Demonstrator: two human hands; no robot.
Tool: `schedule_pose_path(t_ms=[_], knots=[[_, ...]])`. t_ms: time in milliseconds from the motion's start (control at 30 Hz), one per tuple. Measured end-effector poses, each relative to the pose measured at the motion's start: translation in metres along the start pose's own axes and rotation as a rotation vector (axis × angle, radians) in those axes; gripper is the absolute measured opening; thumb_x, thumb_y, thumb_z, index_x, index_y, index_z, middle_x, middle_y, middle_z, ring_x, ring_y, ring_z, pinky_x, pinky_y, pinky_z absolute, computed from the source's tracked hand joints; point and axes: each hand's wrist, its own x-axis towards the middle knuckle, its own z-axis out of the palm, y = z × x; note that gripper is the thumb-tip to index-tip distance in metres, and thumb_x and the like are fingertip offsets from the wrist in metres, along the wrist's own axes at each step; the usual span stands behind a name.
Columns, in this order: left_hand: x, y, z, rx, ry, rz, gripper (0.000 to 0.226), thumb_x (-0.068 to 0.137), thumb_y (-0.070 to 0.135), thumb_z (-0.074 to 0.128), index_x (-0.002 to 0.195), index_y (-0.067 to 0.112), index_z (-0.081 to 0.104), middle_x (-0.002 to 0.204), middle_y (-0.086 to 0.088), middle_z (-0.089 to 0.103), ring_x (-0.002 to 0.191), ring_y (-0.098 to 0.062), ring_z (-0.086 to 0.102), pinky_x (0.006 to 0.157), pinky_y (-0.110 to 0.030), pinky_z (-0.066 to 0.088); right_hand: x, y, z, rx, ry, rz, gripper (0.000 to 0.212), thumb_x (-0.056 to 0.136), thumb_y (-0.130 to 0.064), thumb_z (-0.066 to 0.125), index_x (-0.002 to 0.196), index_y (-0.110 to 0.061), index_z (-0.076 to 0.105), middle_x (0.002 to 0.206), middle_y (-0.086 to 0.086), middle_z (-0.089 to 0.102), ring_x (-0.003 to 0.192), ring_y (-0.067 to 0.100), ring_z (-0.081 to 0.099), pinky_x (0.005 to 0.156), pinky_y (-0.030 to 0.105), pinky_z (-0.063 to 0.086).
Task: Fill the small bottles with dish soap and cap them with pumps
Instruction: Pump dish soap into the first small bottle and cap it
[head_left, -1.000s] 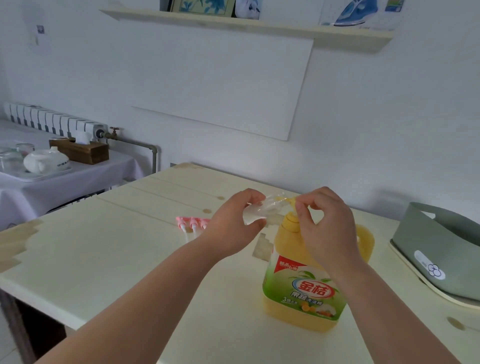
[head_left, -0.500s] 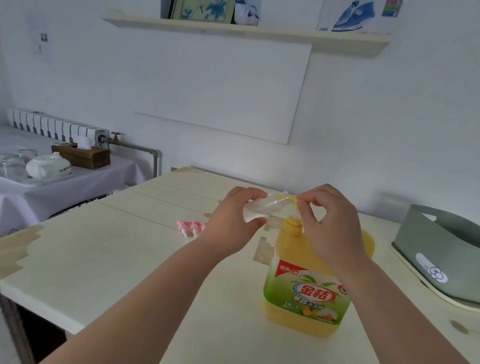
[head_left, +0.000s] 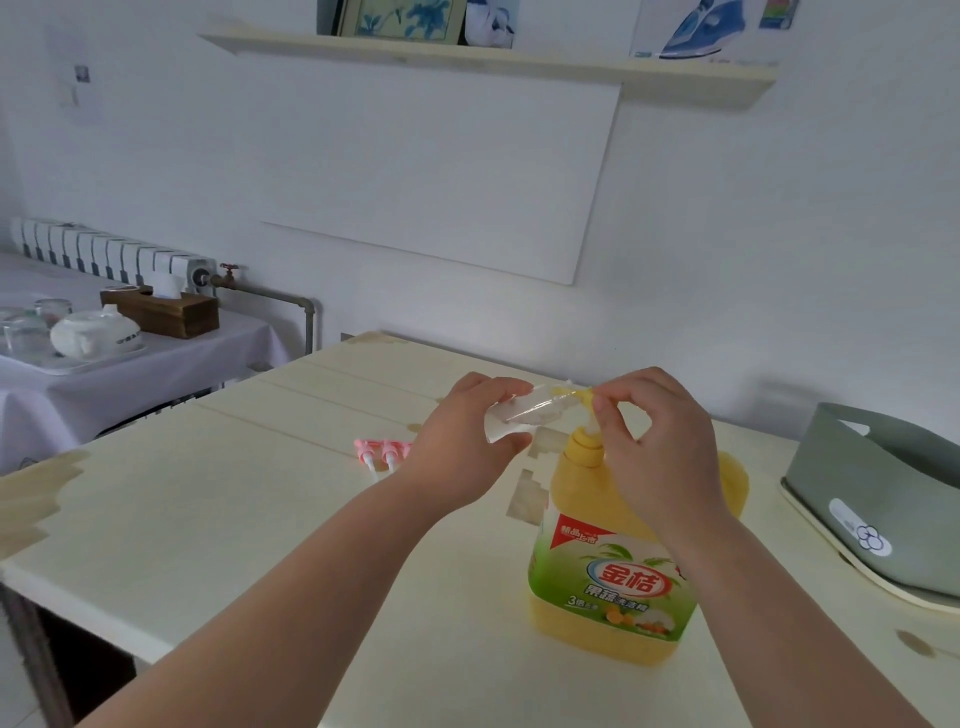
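Small clear plastic bottle (head_left: 514, 415), smooth and glossy, lies tilted almost on its side above the table's middle, its mouth turned right towards the yellow spout (head_left: 586, 398) of a pump. The left hand (head_left: 465, 439) grips it, fingers and thumb curled round its body. How much soap it holds cannot be told. The right hand (head_left: 657, 441) has its fingers curled, thumb and forefinger pinching the pump head just beside the bottle's mouth. Under that hand stands the big yellow plastic dish-soap jug (head_left: 613, 566), squarish with a side handle and a glossy green, red and white label. Two pink plastic pump caps (head_left: 382, 451) with white tubes lie on the pale cream wooden table (head_left: 208, 519), left of the hands and further back. At the right edge sits a grey-green plastic basin (head_left: 883, 488) with rounded walls. Far left, a white teapot (head_left: 96, 332) and a dark wooden tissue box (head_left: 161, 312) rest on a cloth-covered side table (head_left: 218, 358).
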Motion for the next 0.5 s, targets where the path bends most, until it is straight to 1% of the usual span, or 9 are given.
schedule_pose_path(t_ms=[133, 233, 300, 400, 500], knots=[[0.0007, 0.0007, 0.0003, -0.028, 0.003, -0.016, 0.043, 0.083, 0.019, 0.069, 0.121, 0.032, 0.055, 0.106, 0.012, 0.052, 0.091, -0.005, 0.053, 0.071, -0.002, 0.035, 0.0022, 0.0009, 0.0016, 0.008, 0.007, 0.012, 0.007, 0.090, -0.015, 0.063, 0.085, -0.018, 0.068, 0.086, -0.009, 0.060, 0.083, 0.005, 0.055, 0.074, 0.008, 0.038], [-0.0003, -0.0019, 0.0037, -0.045, 0.004, -0.018, 0.037, 0.081, 0.016, 0.070, 0.106, 0.036, 0.052, 0.105, 0.012, 0.056, 0.090, -0.005, 0.054, 0.070, -0.008, 0.039, -0.0016, 0.0060, 0.0070, 0.001, 0.017, -0.001, 0.008, 0.089, -0.013, 0.064, 0.083, -0.017, 0.066, 0.084, -0.009, 0.059, 0.083, 0.009, 0.056, 0.074, 0.012, 0.040], [-0.0018, -0.0037, 0.0064, -0.045, 0.001, -0.018, 0.037, 0.081, 0.015, 0.070, 0.101, 0.037, 0.049, 0.105, 0.011, 0.056, 0.091, -0.005, 0.054, 0.071, -0.009, 0.040, -0.0038, 0.0084, 0.0091, -0.007, 0.017, -0.017, 0.008, 0.089, -0.012, 0.064, 0.082, -0.017, 0.066, 0.083, -0.010, 0.058, 0.083, 0.009, 0.056, 0.075, 0.012, 0.040], [-0.0032, -0.0035, 0.0072, -0.041, -0.003, -0.026, 0.037, 0.081, 0.015, 0.071, 0.101, 0.037, 0.048, 0.106, 0.012, 0.056, 0.091, -0.004, 0.054, 0.069, -0.006, 0.039, -0.0027, 0.0088, 0.0084, -0.015, -0.005, -0.009, 0.008, 0.089, -0.014, 0.064, 0.083, -0.018, 0.066, 0.084, -0.011, 0.058, 0.083, 0.006, 0.055, 0.074, 0.008, 0.037], [-0.0030, -0.0025, 0.0049, -0.045, 0.011, -0.022, 0.038, 0.081, 0.014, 0.071, 0.100, 0.037, 0.048, 0.106, 0.011, 0.055, 0.089, -0.004, 0.053, 0.070, -0.008, 0.039, -0.0020, 0.0077, 0.0068, 0.017, -0.013, 0.014, 0.009, 0.091, -0.016, 0.062, 0.084, -0.022, 0.065, 0.085, -0.015, 0.058, 0.088, 0.000, 0.055, 0.074, 0.004, 0.036]])
